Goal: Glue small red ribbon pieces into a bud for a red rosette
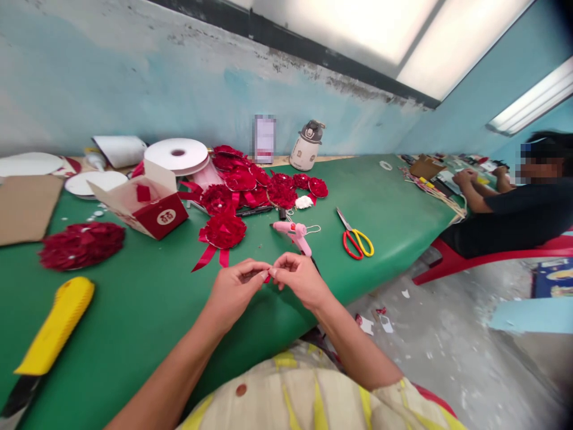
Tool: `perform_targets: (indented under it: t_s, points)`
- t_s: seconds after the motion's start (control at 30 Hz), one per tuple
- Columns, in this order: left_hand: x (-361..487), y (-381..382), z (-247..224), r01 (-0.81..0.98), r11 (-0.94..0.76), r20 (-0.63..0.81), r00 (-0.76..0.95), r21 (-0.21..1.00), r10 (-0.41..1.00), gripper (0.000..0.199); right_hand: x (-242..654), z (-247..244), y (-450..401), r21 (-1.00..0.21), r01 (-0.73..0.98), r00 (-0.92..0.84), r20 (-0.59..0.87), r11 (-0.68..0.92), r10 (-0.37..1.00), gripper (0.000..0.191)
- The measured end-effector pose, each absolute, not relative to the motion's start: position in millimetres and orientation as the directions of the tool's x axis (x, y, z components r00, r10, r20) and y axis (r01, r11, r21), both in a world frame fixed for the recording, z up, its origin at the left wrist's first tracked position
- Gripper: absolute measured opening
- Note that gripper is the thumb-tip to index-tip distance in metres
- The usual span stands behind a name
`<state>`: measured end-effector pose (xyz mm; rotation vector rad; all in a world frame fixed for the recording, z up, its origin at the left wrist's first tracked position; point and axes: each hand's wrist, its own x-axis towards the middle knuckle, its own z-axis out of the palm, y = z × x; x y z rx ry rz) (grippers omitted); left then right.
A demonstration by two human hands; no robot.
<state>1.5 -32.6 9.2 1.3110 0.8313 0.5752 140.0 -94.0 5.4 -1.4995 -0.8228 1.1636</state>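
My left hand point(239, 289) and my right hand point(299, 279) meet over the green table point(147, 334) near its front edge. Both are closed, pinching a small red piece of fabric point(267, 278) between their fingertips; most of it is hidden. Just beyond them lies a pink glue gun point(293, 232). To its right are scissors point(356, 237) with red and yellow handles. A red rosette point(225, 230) with ribbon tails rests past my left hand, and several more red rosettes point(282, 190) are heaped behind it.
At left lie a yellow-handled cutter point(58, 325), a dark red ruffled flower point(83, 245) and an opened red-and-white box point(166, 216). Farther back stand a white spool point(176, 156), a phone point(264, 140) and a bottle point(307, 146). A co-worker point(528, 197) sits at right; scraps point(366, 324) lie on the floor.
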Motion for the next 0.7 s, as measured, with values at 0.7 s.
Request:
perform_targets:
  t_s: [0.7]
  points:
    - [2.2, -28.9, 5.6, 0.086, 0.294, -0.286, 0.595, 0.952, 0.751, 0.019, 142.5, 2.8, -96.7, -0.974, 0.124, 0.359, -0.131, -0.187, 0.924, 0.010]
